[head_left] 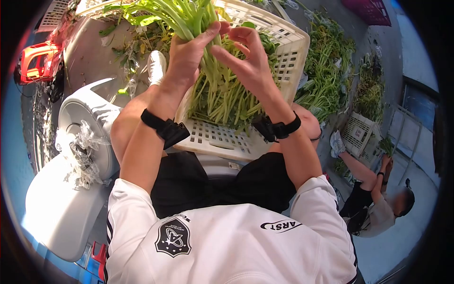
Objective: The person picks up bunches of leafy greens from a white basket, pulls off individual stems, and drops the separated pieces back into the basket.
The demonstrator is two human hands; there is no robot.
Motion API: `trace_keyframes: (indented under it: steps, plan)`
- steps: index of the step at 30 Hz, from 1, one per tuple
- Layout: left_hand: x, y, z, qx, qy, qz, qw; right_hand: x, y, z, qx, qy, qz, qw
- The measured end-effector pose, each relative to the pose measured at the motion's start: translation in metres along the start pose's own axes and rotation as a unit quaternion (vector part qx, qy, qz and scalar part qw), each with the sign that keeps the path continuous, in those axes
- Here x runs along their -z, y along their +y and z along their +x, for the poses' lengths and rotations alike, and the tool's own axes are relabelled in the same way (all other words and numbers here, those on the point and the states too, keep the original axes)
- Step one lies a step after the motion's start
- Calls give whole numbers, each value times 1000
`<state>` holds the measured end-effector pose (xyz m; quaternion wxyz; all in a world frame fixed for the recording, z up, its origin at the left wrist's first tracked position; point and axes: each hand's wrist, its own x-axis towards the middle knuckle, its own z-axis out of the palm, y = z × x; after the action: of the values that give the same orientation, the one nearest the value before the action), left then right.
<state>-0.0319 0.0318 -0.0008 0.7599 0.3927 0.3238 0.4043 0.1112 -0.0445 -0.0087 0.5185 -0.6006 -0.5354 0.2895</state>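
My left hand is wrapped round a bunch of leafy green stalks, held upright above the crate. To its right, my right hand has its fingers spread and curved beside the bunch, with nothing visible between them. Both hands are over a white plastic crate at my knees. Inside the crate lie many long green stems, their lower ends toward me. The fingertips of my right hand are close to the held stalks; whether they touch I cannot tell.
A grey plastic chair with clear plastic scraps stands at left, near a red stool. Piled greens lie on the floor at right. Another person sits at lower right near a second crate.
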Motion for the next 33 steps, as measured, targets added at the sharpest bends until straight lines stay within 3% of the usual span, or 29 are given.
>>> trace_keyframes:
  steps: [2,4,6,10,14,17,19,20,22,25,28,29,32,33]
  plan:
    - [-2,3,0,-38,-15,8,999,-5,6,-5,4,-40,-49,998]
    - [-6,9,-4,-22,-27,-12,999,-6,-2,-7,-47,-131,-28,990]
    - [-7,13,-6,-12,-34,-13,999,-5,-13,-7,-147,-268,66,950]
    - [3,18,-9,12,-23,0,1000,-5,-19,-6,-196,-319,93,922]
    - [3,18,-9,61,0,-93,994,-9,-21,-9,-186,-288,100,934]
    - [-1,27,-13,101,-78,-122,984,-12,-15,-13,-206,-259,149,932]
    - [5,16,-11,58,-108,-69,990,-17,-10,-14,-182,-236,192,935]
    - [8,12,-11,37,-122,-42,991,-12,-10,-13,-208,-277,140,927]
    - [3,11,-10,18,-85,40,995,4,-27,-1,-258,-357,34,897]
    - [3,6,-6,-1,-20,73,997,7,8,-2,-251,-371,19,894]
    - [8,14,1,6,92,67,994,10,18,1,-241,-179,193,934]
    - [10,19,3,9,122,55,991,16,19,5,-260,-153,190,934]
    - [14,27,3,43,172,39,983,18,43,5,-326,-204,11,923]
    - [16,26,3,53,174,31,983,12,51,1,-309,-259,-93,910]
